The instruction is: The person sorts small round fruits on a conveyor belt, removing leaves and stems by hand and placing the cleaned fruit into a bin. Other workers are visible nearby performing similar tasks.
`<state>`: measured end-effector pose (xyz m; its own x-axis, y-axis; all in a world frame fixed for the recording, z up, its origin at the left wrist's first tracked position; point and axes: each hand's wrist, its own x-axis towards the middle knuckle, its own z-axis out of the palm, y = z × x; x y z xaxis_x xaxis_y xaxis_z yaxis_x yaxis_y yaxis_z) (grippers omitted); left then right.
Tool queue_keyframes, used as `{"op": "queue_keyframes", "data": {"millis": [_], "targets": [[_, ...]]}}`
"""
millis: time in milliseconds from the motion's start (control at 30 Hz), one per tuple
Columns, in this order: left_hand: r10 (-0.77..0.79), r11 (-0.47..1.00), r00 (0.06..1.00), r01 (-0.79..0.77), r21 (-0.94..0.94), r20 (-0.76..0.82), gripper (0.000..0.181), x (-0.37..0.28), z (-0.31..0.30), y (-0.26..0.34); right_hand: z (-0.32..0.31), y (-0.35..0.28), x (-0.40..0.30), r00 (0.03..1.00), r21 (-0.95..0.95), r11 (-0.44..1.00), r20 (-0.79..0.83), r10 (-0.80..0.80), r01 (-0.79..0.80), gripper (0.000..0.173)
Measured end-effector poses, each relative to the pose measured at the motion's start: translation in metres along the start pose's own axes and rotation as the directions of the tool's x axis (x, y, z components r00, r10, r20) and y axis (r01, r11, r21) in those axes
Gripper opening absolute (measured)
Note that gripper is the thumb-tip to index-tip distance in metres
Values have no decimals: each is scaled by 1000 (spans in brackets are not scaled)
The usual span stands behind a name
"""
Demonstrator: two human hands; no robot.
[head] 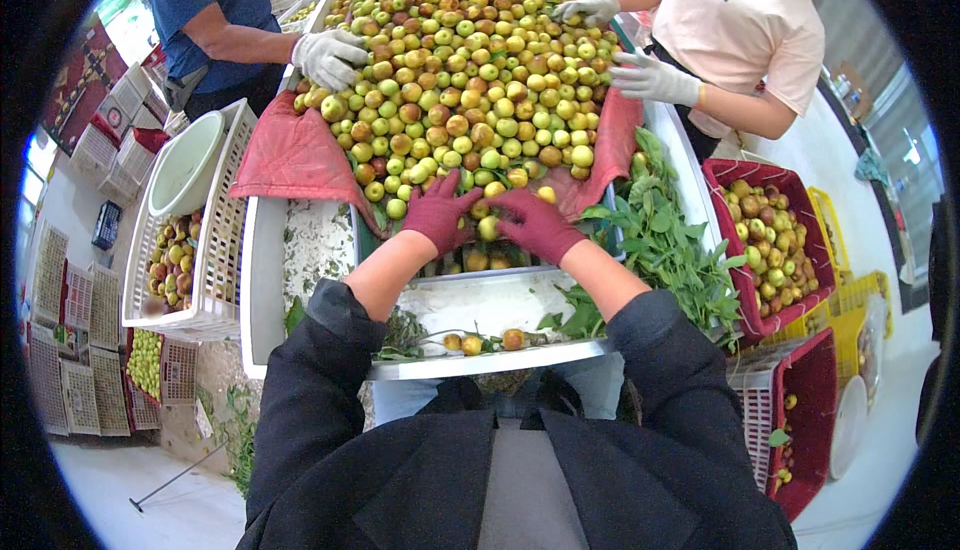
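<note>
A large heap of small green, yellow and reddish-brown fruits [465,85] covers the sorting table in front of me. My left hand [437,214], in a maroon knit glove, rests at the near edge of the heap with fingers spread over fruits. My right hand [541,221], gloved alike, has its fingertips against a yellow-green fruit [487,228]; whether it grips it I cannot tell. Below both hands, more fruits [480,260] lie in a channel behind the metal rim. A red quilted cloth [300,149] lies under the heap's sides. A few fruits [471,345] sit on the near tray ledge.
Two co-workers in white gloves [330,60] [654,77] reach into the heap from both sides. Leafy cuttings [667,227] lie along the right ledge. A white crate [232,212] with fruits and a pale basin [187,164] stands left; a red-lined crate of fruits [716,205] stands right.
</note>
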<state>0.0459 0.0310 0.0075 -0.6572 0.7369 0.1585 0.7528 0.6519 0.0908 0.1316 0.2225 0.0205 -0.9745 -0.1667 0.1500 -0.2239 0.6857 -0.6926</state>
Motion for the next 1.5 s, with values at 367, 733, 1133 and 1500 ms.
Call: {"op": "queue_keyframes", "data": {"millis": [367, 733, 1133, 1500], "targets": [[119, 980, 958, -155, -125, -259, 44, 3, -19, -19, 12, 38, 31, 957, -541, 806, 3, 289, -242, 67], [14, 996, 978, -33, 87, 210, 70, -4, -28, 3, 5, 18, 27, 952, 147, 989, -297, 76, -33, 23], [91, 905, 983, -14, -425, 160, 37, -24, -5, -27, 10, 35, 17, 982, -315, 948, -186, -21, -39, 61], [-217, 976, 970, 213, -52, -105, 69, -21, 10, -45, -13, 75, 16, 766, -525, 751, -642, -40, -401, 50]]}}
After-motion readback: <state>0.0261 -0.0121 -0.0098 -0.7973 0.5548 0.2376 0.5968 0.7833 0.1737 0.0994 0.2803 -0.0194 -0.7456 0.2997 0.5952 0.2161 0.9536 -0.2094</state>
